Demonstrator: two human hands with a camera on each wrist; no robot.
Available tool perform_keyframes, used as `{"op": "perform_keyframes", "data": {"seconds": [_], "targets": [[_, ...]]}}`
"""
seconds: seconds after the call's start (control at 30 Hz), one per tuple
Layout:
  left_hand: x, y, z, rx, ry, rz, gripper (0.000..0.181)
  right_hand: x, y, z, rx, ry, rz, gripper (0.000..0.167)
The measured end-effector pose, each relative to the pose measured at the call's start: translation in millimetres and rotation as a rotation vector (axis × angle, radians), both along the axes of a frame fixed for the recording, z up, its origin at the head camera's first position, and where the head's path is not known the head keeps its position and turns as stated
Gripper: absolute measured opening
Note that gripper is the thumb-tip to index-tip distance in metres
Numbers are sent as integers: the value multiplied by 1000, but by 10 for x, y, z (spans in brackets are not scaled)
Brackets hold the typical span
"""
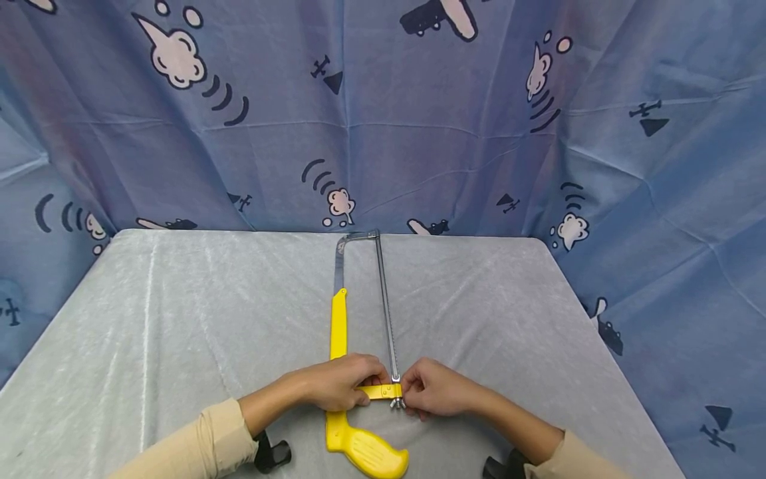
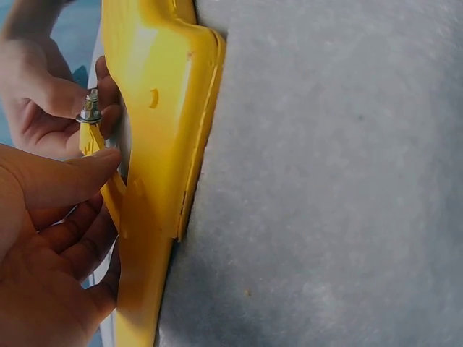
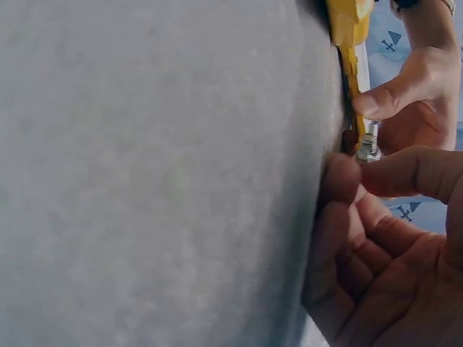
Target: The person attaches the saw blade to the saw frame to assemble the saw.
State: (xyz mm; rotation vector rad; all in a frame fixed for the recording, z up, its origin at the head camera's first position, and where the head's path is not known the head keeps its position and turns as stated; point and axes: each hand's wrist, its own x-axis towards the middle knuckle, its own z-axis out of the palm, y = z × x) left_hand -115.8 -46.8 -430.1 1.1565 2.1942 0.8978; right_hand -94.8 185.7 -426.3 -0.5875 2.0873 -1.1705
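A hacksaw with a yellow handle [image 1: 374, 452] lies on the grey cloth. Its metal blade [image 1: 385, 313] runs along the right side, and its steel front frame [image 1: 339, 266] is at the far end. My left hand [image 1: 344, 382] grips the short yellow arm [image 1: 378, 392] between thumb and fingers, beside the yellow frame. At the tip of that arm sits a silver wing nut [image 1: 397, 403], seen close up in the left wrist view. My right hand [image 1: 439, 387] has its thumb and fingertips curled at the wing nut, pinching it from the right; the fingertips partly hide the contact.
A table [image 1: 209, 319] covered in grey plush cloth lies beneath the saw. Behind and beside it hangs a blue curtain [image 1: 419, 166] printed with planes and clouds. Dark wrist mounts [image 1: 272, 454] show near both sleeves.
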Motion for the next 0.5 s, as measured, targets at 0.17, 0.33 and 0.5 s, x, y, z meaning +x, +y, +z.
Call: {"op": "perform_keyframes", "data": {"seconds": [0.17,0.33,0.5], "targets": [[-2,2,7,-5,3,-4,27,13,-15,63,85,207,-30,16],[-3,-3,7,-4,6,-6,27,35,-55,93,145,308,-56,43],[-5,-7,10,-8,-1,-7,27,82,-113,93,192,334,-49,56]]}}
